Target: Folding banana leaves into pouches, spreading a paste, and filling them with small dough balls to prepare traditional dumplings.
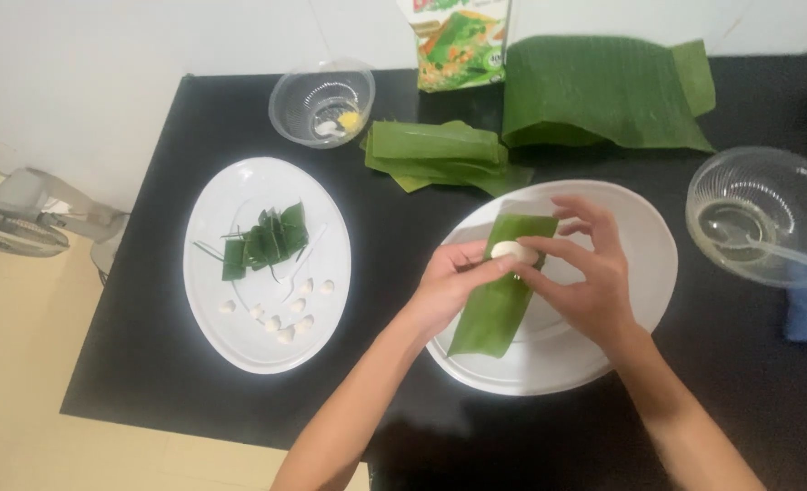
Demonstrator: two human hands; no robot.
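Note:
Both hands meet over a white oval plate (644, 273) on the right of the black table. A long strip of banana leaf (492, 309) lies across that plate. Near the strip's far end sits a small white dough lump (511, 251). My left hand (453, 282) pinches the lump from the left with thumb and fingers. Thumb and forefinger of my right hand (585, 273) touch it from the right, the other fingers spread above.
A second white plate (330, 191) at left carries small folded leaf parcels (265, 241) and several white dough balls (280, 314). Behind lie folded leaf strips (440, 155), a large banana leaf (603, 91), a packet (458, 41), a small clear bowl (321, 102) and a larger glass bowl (767, 214) with a spoon.

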